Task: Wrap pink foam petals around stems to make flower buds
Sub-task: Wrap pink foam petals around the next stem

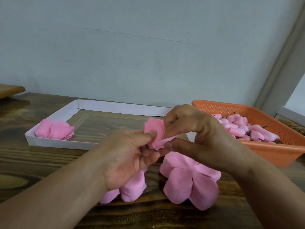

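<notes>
Above the wooden table, both hands hold one pink foam petal piece point(154, 129). My left hand point(130, 156) grips its lower part, thumb pressed on the front. My right hand point(194, 134) pinches a petal edge between thumb and curled fingers. Any stem is hidden inside my fingers. Below the hands lie two stacks of pink petals: a large stack point(188, 180) on the right and a smaller stack point(132, 187) partly under my left wrist.
A white cardboard tray point(54, 142) at the back left holds a pile of pink petals point(54, 130). An orange perforated basket point(272, 151) at the right holds several pink buds point(244, 128) with dark stems. A wall stands close behind the table point(24, 162).
</notes>
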The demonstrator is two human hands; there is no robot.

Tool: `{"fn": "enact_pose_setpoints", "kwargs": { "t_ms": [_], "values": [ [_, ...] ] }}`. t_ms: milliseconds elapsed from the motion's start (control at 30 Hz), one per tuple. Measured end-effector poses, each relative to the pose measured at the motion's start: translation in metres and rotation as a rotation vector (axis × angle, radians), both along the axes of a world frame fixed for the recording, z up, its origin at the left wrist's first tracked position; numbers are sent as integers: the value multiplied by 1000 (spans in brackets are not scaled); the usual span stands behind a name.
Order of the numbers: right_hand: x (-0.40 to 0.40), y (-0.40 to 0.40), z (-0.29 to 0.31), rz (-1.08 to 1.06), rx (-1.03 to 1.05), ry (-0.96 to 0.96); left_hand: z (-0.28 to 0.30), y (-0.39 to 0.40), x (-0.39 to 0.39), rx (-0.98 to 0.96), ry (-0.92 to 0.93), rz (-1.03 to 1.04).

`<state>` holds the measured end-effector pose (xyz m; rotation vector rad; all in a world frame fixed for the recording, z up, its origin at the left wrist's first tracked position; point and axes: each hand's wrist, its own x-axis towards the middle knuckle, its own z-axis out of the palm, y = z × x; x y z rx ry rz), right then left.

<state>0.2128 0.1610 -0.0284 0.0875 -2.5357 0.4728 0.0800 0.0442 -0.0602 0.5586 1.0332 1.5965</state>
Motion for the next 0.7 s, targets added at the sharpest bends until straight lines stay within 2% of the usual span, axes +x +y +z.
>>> {"fn": "enact_pose_setpoints", "kwargs": {
  "t_ms": [100, 200, 300, 400, 533, 700],
  "values": [
    [3, 0, 4, 46, 30, -57, 1, -1, 1, -10, 14, -7],
    [6, 3, 5, 0, 99, -159, 0, -1, 1, -21, 9, 12],
    [1, 1, 3, -1, 191, -106, 0, -2, 1, -14, -9, -24],
    [-1, 0, 2, -16, 128, -28, 1, -2, 3, -1, -16, -30],
    [-1, 3, -1, -93, -16, 60, 3, -2, 3, 25, 62, -30],
    [-6, 1, -6, -139, -98, 38, 0, -1, 2, 58, 24, -9]
  ]
}}
